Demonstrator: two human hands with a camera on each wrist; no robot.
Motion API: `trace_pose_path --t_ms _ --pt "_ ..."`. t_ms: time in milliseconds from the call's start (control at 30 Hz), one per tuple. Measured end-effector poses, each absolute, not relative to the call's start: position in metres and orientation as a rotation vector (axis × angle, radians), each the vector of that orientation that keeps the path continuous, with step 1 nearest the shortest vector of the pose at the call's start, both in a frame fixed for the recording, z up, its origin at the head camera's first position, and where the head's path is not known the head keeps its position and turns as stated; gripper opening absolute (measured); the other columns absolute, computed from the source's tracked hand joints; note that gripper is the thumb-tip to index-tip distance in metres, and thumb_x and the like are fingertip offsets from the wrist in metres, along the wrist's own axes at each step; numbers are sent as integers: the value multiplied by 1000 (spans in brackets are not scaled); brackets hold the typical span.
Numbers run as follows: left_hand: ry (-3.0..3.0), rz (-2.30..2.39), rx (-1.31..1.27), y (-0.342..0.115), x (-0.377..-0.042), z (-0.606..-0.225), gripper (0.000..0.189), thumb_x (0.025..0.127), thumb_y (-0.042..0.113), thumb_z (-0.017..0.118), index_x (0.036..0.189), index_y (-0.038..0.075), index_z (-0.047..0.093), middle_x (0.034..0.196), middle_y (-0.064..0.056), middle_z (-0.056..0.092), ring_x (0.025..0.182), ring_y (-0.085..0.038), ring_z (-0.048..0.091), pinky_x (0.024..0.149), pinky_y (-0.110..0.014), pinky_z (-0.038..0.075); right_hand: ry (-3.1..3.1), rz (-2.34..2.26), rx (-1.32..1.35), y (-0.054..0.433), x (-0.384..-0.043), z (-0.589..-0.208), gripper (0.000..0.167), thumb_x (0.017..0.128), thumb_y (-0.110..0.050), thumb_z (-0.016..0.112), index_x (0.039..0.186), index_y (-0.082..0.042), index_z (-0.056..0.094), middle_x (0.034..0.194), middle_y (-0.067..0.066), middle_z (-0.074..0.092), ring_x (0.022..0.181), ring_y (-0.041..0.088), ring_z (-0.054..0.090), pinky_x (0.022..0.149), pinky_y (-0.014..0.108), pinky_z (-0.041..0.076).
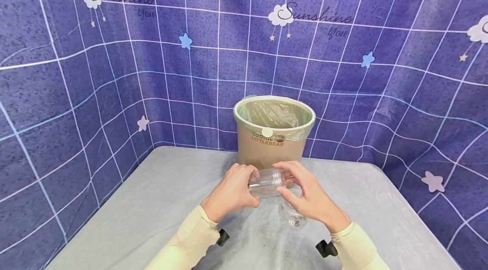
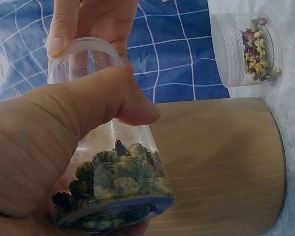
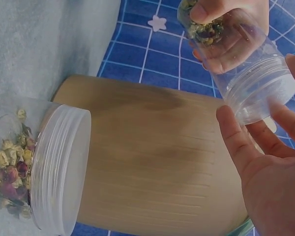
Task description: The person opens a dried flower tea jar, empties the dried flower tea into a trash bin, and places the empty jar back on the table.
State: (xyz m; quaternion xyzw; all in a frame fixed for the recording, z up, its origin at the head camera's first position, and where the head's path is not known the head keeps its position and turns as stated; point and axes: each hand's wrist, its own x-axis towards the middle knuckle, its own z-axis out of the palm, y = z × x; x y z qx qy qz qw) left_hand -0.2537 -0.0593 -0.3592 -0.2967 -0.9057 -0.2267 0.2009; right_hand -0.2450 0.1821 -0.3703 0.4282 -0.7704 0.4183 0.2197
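My left hand (image 1: 233,188) grips a clear plastic jar (image 1: 264,183) by its body, tilted on its side. Greenish-yellow dried flowers (image 2: 123,172) are gathered at the base end of that jar. At the other end, my right hand (image 1: 310,191) holds the ridged rim between thumb and fingers, with fingertips spread around it. A second clear jar (image 1: 294,215) stands on the table below the right hand, partly covered by it in the head view. Yellow and red dried buds (image 3: 12,172) fill part of this jar, under a translucent lid (image 3: 64,167).
Just behind the hands is a tan bin (image 1: 272,151) with a pale rim and a greenish plastic liner (image 1: 274,111). The grey-covered table (image 1: 183,181) extends to both sides. A blue gridded curtain (image 1: 213,62) encloses the back and sides.
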Motion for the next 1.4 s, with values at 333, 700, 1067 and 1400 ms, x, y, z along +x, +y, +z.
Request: trace_pose_path --t_ms 333,700,1067,1400 --pt "-2537 -630 -827 -60 -254 -359 45 55 20 87 95 14 69 83 6 63 79 -17 52 73 -32 45 -2107 1127 1212 183 -246 -372 54 90 -5 75 140 -4 56 133 6 59 107 21 67 87 33 60" --pt "-2539 -612 -833 -60 -255 -360 46 54 22 88 95 15 68 83 7 62 79 -17 52 74 -32 46 -2092 1109 1226 184 -247 -373 55 89 -4 76 140 -3 55 134 7 59 113 20 63 89 34 59" --pt "-2545 -632 -829 -60 -254 -359 46 54 21 88 96 14 69 84 7 63 80 -17 52 74 -32 46 -2070 1097 1257 184 -247 -372 58 87 -2 77 140 -5 56 135 8 58 114 21 63 90 35 59" --pt "-2548 -633 -827 -60 -254 -359 47 54 22 88 96 14 69 85 6 63 80 -17 52 75 -32 46 -2070 1083 1256 184 -247 -371 58 86 0 77 140 -5 56 135 8 58 114 20 62 89 35 59"
